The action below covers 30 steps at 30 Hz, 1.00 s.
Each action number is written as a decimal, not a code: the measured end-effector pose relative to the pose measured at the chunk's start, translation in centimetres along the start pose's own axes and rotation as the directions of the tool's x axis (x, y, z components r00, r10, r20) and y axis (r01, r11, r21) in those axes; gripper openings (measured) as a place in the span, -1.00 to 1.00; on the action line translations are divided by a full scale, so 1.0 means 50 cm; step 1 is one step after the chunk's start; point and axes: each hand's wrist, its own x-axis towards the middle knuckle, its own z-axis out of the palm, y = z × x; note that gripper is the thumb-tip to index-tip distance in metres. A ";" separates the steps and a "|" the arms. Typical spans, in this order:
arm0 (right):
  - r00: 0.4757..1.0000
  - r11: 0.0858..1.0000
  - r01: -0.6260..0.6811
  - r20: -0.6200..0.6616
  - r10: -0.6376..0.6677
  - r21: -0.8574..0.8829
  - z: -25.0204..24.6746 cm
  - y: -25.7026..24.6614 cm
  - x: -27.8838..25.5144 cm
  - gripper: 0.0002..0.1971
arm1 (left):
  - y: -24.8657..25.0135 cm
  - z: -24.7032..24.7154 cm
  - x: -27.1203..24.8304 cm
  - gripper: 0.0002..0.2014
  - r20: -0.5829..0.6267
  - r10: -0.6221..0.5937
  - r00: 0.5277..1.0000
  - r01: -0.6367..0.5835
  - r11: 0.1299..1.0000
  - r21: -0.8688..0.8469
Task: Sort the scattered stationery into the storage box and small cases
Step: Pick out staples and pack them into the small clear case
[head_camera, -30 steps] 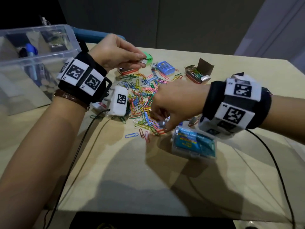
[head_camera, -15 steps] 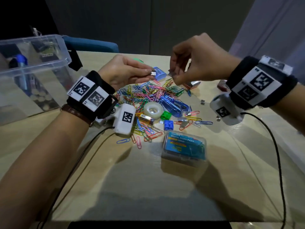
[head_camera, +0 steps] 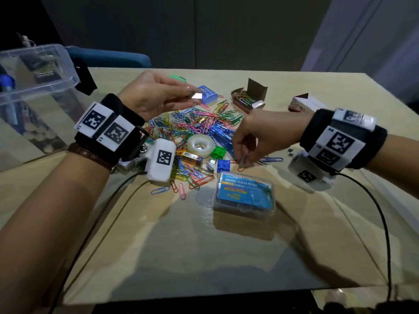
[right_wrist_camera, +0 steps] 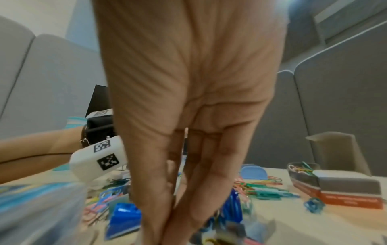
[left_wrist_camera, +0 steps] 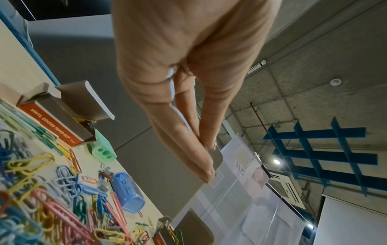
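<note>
box (head_camera: 56, 64): far-left corner of the tabletop (head_camera: 158, 245), nothing new dropped in yet
left hand (head_camera: 156, 96): still up, pinching a small metal piece (head_camera: 197, 96)
clips (head_camera: 192, 128): mid-tabletop pile
right hand (head_camera: 251, 137): dropped back down, fingertips pinching at the pile's right edge; what it's got, can't tell

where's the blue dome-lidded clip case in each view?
Head: blue case, far side of the clip pile, just beyond the left hand's fingertips.
Left wrist: lower centre, at the pile's edge.
Right wrist: mid-right, behind the right hand.
Shared landmark: the open orange clip box.
</note>
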 end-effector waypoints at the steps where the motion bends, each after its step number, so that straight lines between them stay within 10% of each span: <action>1: 0.999 1.000 0.018 -0.031 -0.018 0.014 0.003 0.006 0.001 -0.84 | 0.000 0.002 0.000 -0.86 -0.003 -0.012 1.000 0.012 1.000 0.002; 5: 0.949 0.955 0.057 -0.314 0.040 0.292 -0.034 0.027 -0.009 -0.84 | 0.000 0.012 -0.009 -0.84 0.030 -0.038 0.999 0.038 0.999 -0.007; 9: 0.832 0.726 0.212 -0.510 0.217 0.655 -0.062 0.027 -0.015 -0.70 | -0.002 0.032 -0.015 -0.84 0.015 -0.018 1.000 0.019 0.998 -0.056; 22: 0.683 0.758 0.248 -0.664 0.305 0.603 -0.050 0.009 0.018 -0.61 | 0.007 0.077 -0.035 -0.78 -0.139 0.023 0.990 -0.055 0.972 -0.230; 30: 0.693 0.886 0.179 -0.694 0.196 0.428 -0.059 0.001 0.015 -0.66 | 0.002 0.092 -0.040 -0.70 -0.161 0.011 0.987 -0.060 0.950 -0.306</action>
